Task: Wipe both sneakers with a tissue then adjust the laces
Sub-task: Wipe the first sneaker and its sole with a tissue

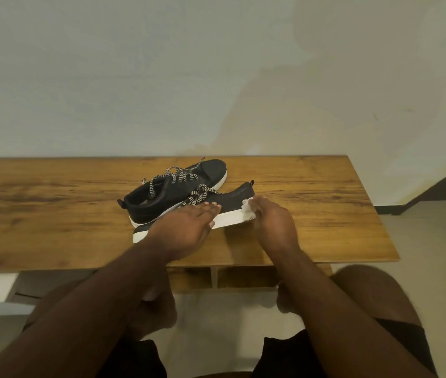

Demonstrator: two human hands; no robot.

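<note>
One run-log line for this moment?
phase: wiping near sneaker | left hand: steadies it | right hand: tissue at heel | far sneaker: untouched

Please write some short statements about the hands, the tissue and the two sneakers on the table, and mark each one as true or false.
1. The right hand holds the tissue against the near sneaker. True.
2. The left hand holds a second tissue. False: it rests flat on the near sneaker, holding nothing.
3. The far sneaker lies on the floor. False: it stands on the table.
4. Both sneakers have white soles. True.
</note>
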